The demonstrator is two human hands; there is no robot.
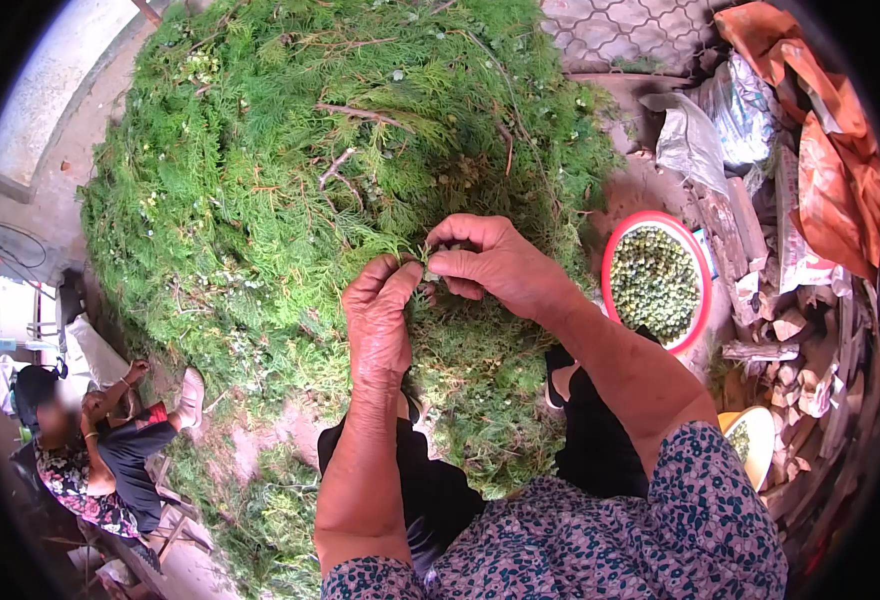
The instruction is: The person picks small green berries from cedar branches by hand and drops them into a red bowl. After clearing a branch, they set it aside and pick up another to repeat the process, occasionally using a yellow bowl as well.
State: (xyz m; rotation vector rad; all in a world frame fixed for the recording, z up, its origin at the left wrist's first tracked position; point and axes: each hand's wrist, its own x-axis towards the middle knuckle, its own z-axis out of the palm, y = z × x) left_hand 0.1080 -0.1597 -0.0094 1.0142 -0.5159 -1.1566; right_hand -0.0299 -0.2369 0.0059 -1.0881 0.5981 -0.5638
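My left hand (380, 310) and my right hand (505, 265) meet at the centre, above the front of a big heap of cut conifer branches (250, 210). Both hands are closed, thumbs against fingers, on a small green conifer sprig (423, 250). Most of the sprig is hidden by the fingertips. To the right of my right hand stands a red-rimmed basin (650, 218) filled with small green seed cones (655, 285).
At the left a person (105, 440) sits low beside the heap. A yellow basin (760, 450) is near my right elbow. Split firewood (790, 385), a pale sack (692, 140) and an orange sheet (835, 180) line the right side.
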